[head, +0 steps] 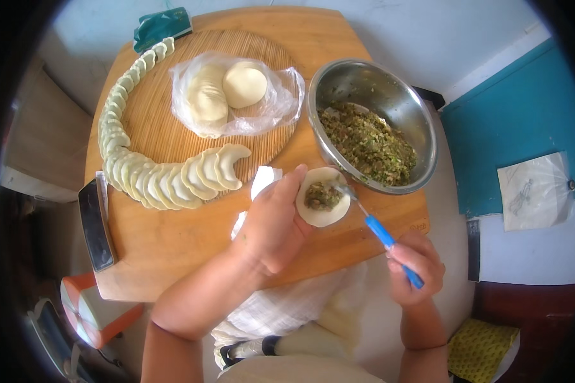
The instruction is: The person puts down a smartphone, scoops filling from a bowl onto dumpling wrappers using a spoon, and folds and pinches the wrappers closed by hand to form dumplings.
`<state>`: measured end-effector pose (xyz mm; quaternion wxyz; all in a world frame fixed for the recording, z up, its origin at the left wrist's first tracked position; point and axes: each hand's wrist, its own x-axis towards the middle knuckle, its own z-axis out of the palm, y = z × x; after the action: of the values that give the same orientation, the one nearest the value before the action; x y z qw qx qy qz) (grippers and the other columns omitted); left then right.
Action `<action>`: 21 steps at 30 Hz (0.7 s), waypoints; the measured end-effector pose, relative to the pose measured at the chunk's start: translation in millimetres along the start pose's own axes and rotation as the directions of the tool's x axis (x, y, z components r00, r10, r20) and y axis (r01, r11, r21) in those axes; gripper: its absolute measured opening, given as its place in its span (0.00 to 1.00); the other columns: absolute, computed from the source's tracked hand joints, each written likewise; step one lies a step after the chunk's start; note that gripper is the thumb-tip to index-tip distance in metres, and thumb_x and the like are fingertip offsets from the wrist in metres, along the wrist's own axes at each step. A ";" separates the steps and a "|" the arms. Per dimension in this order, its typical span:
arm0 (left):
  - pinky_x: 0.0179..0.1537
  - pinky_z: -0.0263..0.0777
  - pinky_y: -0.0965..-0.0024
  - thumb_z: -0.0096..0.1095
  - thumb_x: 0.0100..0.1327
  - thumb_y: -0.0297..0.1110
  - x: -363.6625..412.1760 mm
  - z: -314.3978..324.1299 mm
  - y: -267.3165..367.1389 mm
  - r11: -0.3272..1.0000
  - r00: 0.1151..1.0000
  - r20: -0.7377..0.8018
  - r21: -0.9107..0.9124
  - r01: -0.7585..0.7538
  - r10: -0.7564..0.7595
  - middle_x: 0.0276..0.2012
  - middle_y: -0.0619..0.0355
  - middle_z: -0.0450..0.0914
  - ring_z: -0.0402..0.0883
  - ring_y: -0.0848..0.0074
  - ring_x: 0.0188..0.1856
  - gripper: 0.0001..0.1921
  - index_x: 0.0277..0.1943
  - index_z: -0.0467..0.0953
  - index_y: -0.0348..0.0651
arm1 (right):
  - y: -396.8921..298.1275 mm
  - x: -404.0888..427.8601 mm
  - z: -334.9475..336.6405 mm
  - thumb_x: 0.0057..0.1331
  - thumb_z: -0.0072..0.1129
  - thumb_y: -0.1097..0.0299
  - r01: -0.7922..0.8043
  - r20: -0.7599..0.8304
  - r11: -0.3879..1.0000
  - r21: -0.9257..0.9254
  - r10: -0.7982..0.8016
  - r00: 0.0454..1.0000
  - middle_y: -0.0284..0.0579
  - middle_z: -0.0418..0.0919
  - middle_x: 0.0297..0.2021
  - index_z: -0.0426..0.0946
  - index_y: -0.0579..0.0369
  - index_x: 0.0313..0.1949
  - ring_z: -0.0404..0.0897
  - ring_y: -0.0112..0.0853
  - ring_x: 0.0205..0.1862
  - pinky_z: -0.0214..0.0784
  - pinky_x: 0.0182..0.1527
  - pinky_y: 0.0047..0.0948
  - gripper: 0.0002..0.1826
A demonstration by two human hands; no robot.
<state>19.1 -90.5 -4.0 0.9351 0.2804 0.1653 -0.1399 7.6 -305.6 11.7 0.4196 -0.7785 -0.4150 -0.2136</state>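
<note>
On my left hand [280, 220] lies a round dough wrapper [323, 218] with a mound of chopped filling [320, 196] in its middle. My right hand [414, 268] grips a blue-handled spoon [379, 231], whose metal end touches the filling. Just beyond the wrapper stands a steel bowl [373, 72] partly full of green-brown filling [369, 143]. Folded dumplings [172, 184] overlap in a long curved row along the left and near edge of a round woven reed mat [153, 124]. Stacked wrappers [244, 84] sit in a clear plastic bag [280, 107] on the mat.
The wooden table [172, 249] bears a green packet [163, 26] at its far left corner and a phone [96, 225] at its left edge. White paper [266, 179] lies beside my left hand. A yellow patterned bag [481, 349] is at lower right.
</note>
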 end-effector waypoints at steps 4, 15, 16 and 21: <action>0.59 0.68 0.63 0.29 0.74 0.42 1.2 -0.3 2.1 0.999 0.999 0.004 -0.007 0.043 -0.043 0.51 0.41 0.75 0.76 0.62 0.54 0.26 0.56 0.65 0.23 | 1.0 -0.7 -1.3 0.49 0.60 0.85 -0.121 -0.020 0.989 0.084 0.123 0.992 0.47 0.77 0.27 0.78 0.61 0.40 0.73 0.33 0.24 0.64 0.25 0.26 0.17; 0.54 0.72 0.65 0.38 0.73 0.45 -0.9 -1.5 1.8 0.995 0.995 0.065 -0.062 0.074 -0.070 0.47 0.49 0.76 0.77 0.69 0.50 0.22 0.52 0.68 0.30 | -4.4 -8.9 -0.6 0.57 0.57 0.83 -0.182 -0.086 0.971 0.156 0.197 0.977 0.50 0.78 0.26 0.75 0.65 0.40 0.75 0.31 0.22 0.67 0.24 0.27 0.10; 0.54 0.72 0.65 0.38 0.73 0.45 -1.6 -0.7 1.8 0.995 0.995 0.066 -0.062 0.075 -0.071 0.47 0.49 0.76 0.77 0.69 0.50 0.22 0.52 0.68 0.30 | -4.5 -9.2 -0.4 0.57 0.57 0.83 -0.166 -0.068 0.970 0.177 0.180 0.981 0.49 0.78 0.25 0.75 0.65 0.40 0.75 0.31 0.22 0.67 0.25 0.27 0.10; 0.59 0.67 0.63 0.31 0.74 0.46 -3.4 3.5 0.3 0.998 0.998 -0.015 -0.010 0.056 -0.056 0.52 0.44 0.74 0.74 0.64 0.55 0.27 0.56 0.64 0.24 | -6.9 -9.4 -0.2 0.57 0.57 0.83 -0.077 0.016 0.989 0.127 0.076 0.997 0.50 0.78 0.25 0.75 0.66 0.40 0.76 0.31 0.22 0.69 0.25 0.26 0.10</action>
<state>17.0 -91.7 0.2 0.9309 0.2721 0.1811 -0.1631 -3.4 -308.0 8.7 0.4742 -0.7666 -0.3999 -0.1661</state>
